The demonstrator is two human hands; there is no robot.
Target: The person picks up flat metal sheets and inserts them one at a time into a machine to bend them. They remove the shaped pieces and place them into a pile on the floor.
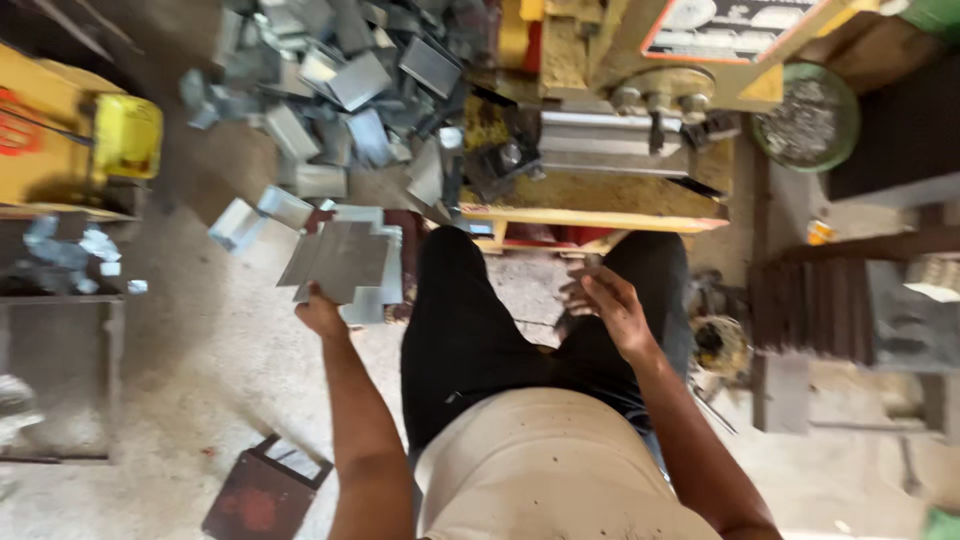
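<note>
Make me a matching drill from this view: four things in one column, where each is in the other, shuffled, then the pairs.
Things:
1. left hand
2. right hand
3. green bowl
4. pile of bent metal pieces

Places:
A. on the floor, top left of the press
B. holding a stack of flat cross-shaped sheets
C. open above the right thigh, empty
D. top right, beside the yellow press

Pairs: 1-B, 2-C, 3-D, 4-A

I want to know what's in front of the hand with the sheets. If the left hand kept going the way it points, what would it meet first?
The left hand holds a stack of flat metal sheets and points up-frame. Going on, it would probably first meet the pile of bent metal pieces on the floor, though depth is unclear.
</note>
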